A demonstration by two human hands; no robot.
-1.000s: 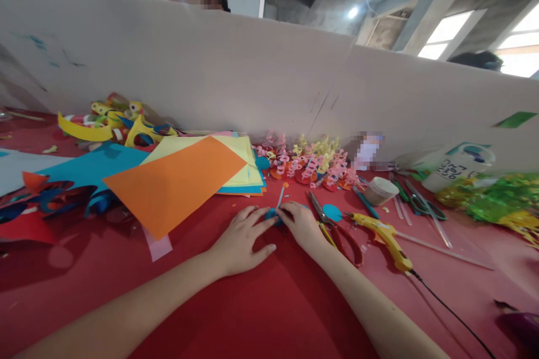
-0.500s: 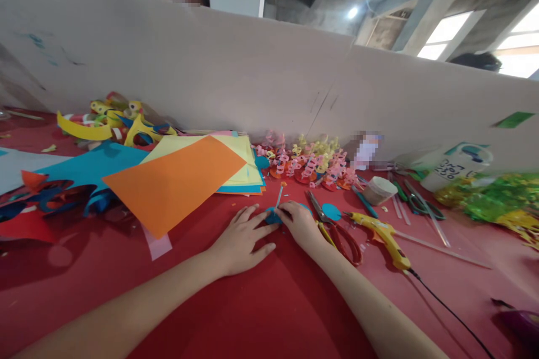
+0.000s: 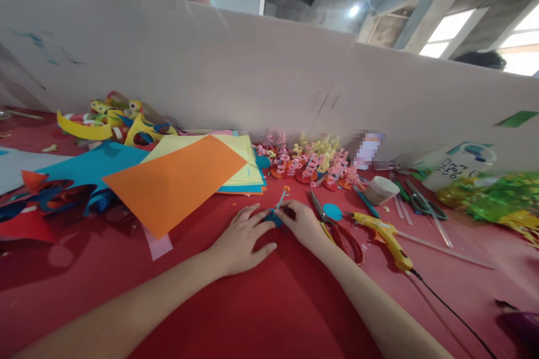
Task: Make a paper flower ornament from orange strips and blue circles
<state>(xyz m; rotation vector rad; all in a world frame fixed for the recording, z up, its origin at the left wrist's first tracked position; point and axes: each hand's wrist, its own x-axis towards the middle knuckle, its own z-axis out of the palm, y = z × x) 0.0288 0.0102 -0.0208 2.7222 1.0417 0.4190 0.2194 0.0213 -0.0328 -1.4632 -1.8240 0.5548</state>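
Note:
A small blue paper disc (image 3: 274,216) lies on the red table in front of me. My left hand (image 3: 242,240) rests flat beside it with fingers spread, its fingertips on the disc's left edge. My right hand (image 3: 301,223) pinches the lower end of a thin pale stick (image 3: 282,198) over the disc. At the stick's upper end is a small orange piece (image 3: 286,188). Whether the stick is joined to the disc is hidden by my fingers. Just right of my right hand lie red-handled scissors (image 3: 347,241) and another blue paper disc (image 3: 332,212).
A yellow glue gun (image 3: 385,238) with a cord lies at the right, near a white roll (image 3: 381,189). Orange paper (image 3: 177,185) tops a stack at the left. Pink and yellow curled paper pieces (image 3: 309,165) stand along the white board (image 3: 252,67).
The stick has tipped to the right at its upper end, and my right hand has shifted very slightly. My left hand stays in place. A person behind the board has moved left.

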